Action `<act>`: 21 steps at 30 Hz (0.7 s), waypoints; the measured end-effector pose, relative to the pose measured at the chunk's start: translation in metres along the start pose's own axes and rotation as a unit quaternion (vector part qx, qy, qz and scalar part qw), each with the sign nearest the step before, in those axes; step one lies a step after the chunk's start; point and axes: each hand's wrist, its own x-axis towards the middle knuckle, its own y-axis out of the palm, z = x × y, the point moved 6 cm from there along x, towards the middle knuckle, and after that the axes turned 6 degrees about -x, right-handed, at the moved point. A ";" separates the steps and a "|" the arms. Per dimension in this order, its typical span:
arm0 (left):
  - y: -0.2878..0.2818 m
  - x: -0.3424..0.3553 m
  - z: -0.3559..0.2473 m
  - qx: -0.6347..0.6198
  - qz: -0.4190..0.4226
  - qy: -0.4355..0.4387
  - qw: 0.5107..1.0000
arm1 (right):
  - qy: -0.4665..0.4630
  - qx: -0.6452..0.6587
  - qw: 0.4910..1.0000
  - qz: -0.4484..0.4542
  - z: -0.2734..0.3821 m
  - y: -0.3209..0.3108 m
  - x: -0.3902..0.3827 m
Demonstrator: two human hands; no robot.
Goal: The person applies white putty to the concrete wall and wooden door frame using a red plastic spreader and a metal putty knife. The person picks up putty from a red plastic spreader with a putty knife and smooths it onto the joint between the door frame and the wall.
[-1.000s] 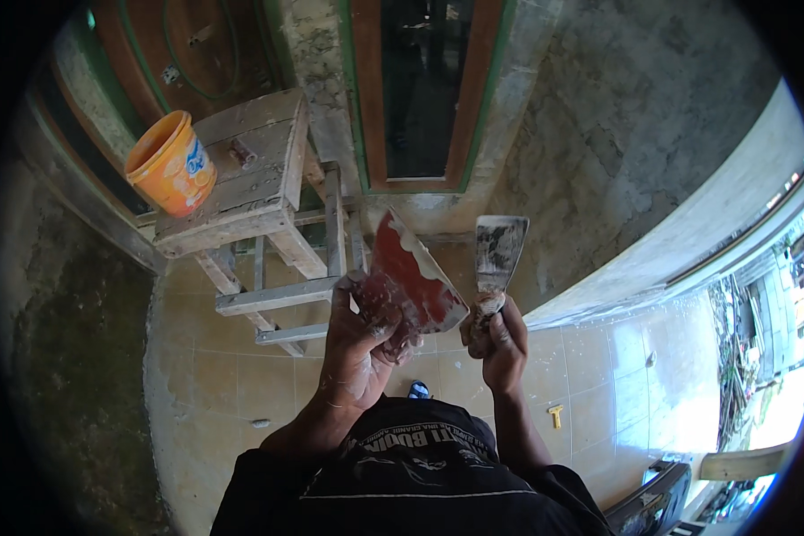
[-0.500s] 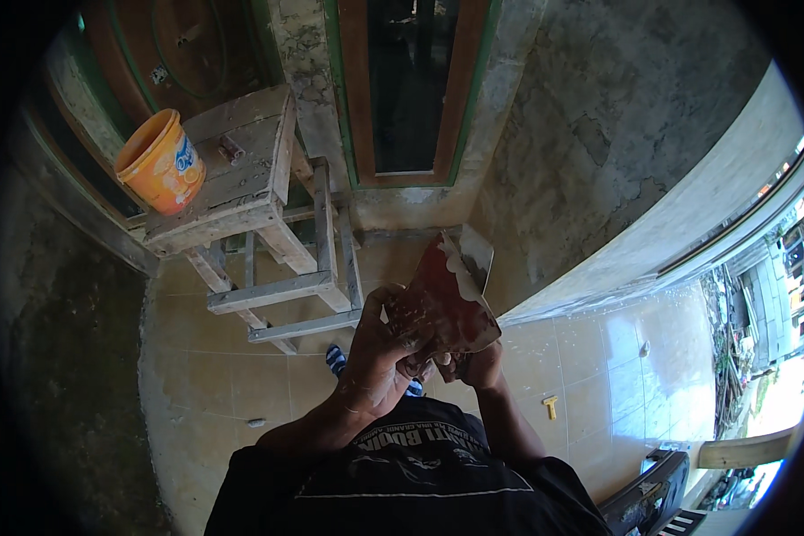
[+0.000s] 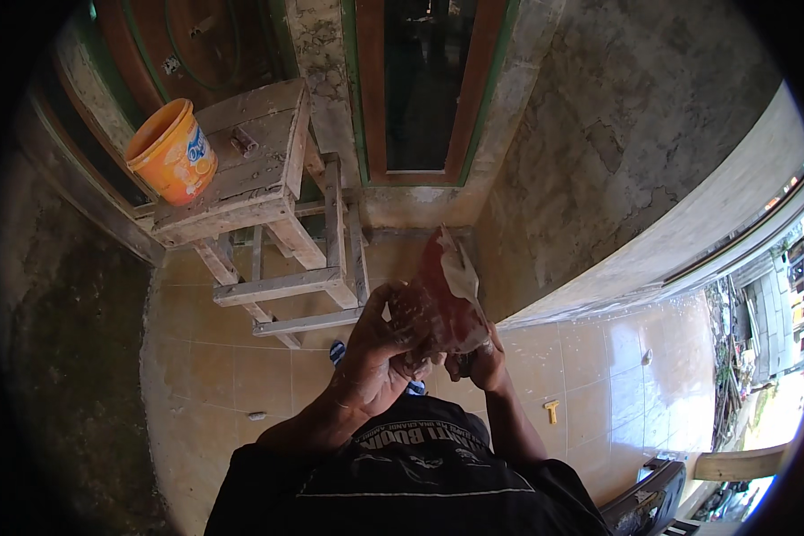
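Observation:
A dark red flat plate is held up in front of my chest, tilted, with whitish paste along its right edge. My left hand is closed round its lower left side, fingers dusted with pale smears. At the lower right corner, my right hand grips it too, its fingers partly hidden behind the plate. Whether a second thin blade lies against the plate's far side, I cannot tell.
To the left, a rough wooden bench carries an orange bucket and a small brownish piece. A yellow T-shaped tool lies on the tiled floor. A dark chair stands at lower right. Bare plaster walls rise ahead.
The plate has turned in my hands: less of the grey face behind its right edge shows now, and it looks narrower. Both hands keep their grip.

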 end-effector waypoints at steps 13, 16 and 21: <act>0.008 -0.012 -0.076 0.343 -0.113 0.371 0.856 | 0.014 -0.073 0.987 -0.140 0.010 -0.047 -0.037; 0.010 -0.013 -0.069 0.421 -0.083 0.413 0.803 | 0.061 -0.227 0.963 -0.134 0.020 -0.040 -0.040; 0.006 -0.009 -0.053 0.414 -0.036 0.405 0.814 | 0.087 -0.271 0.948 -0.140 0.019 -0.040 -0.035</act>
